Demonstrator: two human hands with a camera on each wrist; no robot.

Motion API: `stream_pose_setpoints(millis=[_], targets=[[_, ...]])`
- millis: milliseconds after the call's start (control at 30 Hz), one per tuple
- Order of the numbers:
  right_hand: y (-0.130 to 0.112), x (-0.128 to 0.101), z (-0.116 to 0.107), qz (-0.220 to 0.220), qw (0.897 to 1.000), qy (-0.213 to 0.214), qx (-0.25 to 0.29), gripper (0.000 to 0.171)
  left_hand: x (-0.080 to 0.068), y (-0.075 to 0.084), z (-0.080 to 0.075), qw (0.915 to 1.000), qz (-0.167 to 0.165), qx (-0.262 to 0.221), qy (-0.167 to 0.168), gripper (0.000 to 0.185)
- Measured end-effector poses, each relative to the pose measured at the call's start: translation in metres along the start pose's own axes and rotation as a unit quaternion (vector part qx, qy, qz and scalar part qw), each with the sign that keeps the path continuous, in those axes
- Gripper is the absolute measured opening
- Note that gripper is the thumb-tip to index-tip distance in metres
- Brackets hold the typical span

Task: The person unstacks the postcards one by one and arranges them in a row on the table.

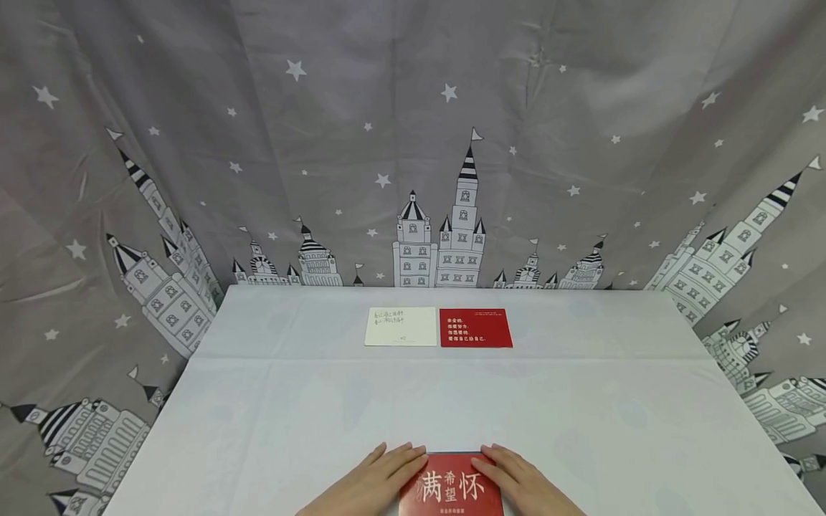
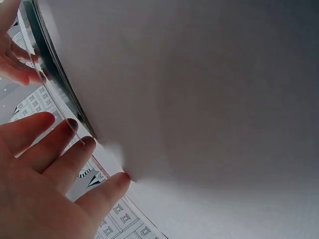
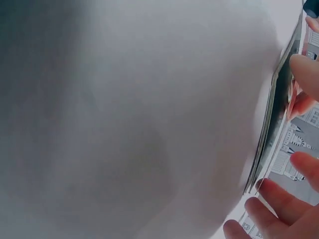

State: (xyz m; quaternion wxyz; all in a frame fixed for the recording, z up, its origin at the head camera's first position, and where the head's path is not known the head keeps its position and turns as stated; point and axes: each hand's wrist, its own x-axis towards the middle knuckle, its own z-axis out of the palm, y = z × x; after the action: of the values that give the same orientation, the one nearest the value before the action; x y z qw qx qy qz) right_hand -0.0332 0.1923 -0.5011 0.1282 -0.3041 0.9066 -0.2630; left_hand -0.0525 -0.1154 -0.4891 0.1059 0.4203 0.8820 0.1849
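Note:
A small stack of postcards (image 1: 449, 494) lies at the table's near edge, its red top card printed with large white characters. My left hand (image 1: 377, 479) rests at the stack's left side, fingers extended and fingertips by the far left corner. On the opposite side, my right hand (image 1: 525, 486) lies the same way, fingertips over the far right corner. The left wrist view shows thin dark card edges (image 2: 60, 74) beside the fingertips (image 2: 88, 144), which reach down to the tabletop. Similar edges (image 3: 269, 119) appear by the right fingertips (image 3: 253, 203).
At the table's back lie a cream card (image 1: 401, 333) with handwriting and a red card (image 1: 476, 337) with white text, side by side. White cloth (image 1: 290, 408) covers the table. Behind it hangs a grey curtain (image 1: 361, 158) printed with castles and stars.

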Motion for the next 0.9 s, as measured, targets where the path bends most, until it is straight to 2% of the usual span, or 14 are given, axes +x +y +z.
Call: stream_pose_setpoints(millis=[133,267,400,500,633,733,900], targets=[[0.001,-0.001,-0.005,-0.012,1.000,0.007,0.027,0.086,0.001,0.002,-0.003,1.0000,-0.002,-0.004,0.003,0.092],[0.001,0.000,-0.013,0.008,0.998,-0.008,0.060,0.091,0.005,0.005,-0.010,0.9998,-0.018,-0.010,-0.002,0.095],[0.001,0.001,-0.022,0.022,0.998,-0.011,0.063,0.095,0.015,0.007,-0.018,0.9952,-0.064,-0.071,-0.023,0.096],[0.004,0.002,-0.028,0.019,0.998,0.003,0.054,0.093,0.021,0.007,-0.022,0.9915,-0.078,-0.102,-0.023,0.097],[0.008,0.001,-0.036,0.025,0.997,-0.001,0.070,0.087,0.027,0.004,-0.025,0.9987,-0.023,-0.046,-0.001,0.093],[0.010,0.000,-0.042,0.024,0.997,-0.007,0.078,0.084,0.032,0.001,-0.028,0.9999,0.012,-0.004,0.008,0.089],[0.015,-0.001,-0.050,0.026,0.998,0.002,0.056,0.086,0.045,-0.002,-0.033,0.9998,0.020,0.006,0.001,0.089]])
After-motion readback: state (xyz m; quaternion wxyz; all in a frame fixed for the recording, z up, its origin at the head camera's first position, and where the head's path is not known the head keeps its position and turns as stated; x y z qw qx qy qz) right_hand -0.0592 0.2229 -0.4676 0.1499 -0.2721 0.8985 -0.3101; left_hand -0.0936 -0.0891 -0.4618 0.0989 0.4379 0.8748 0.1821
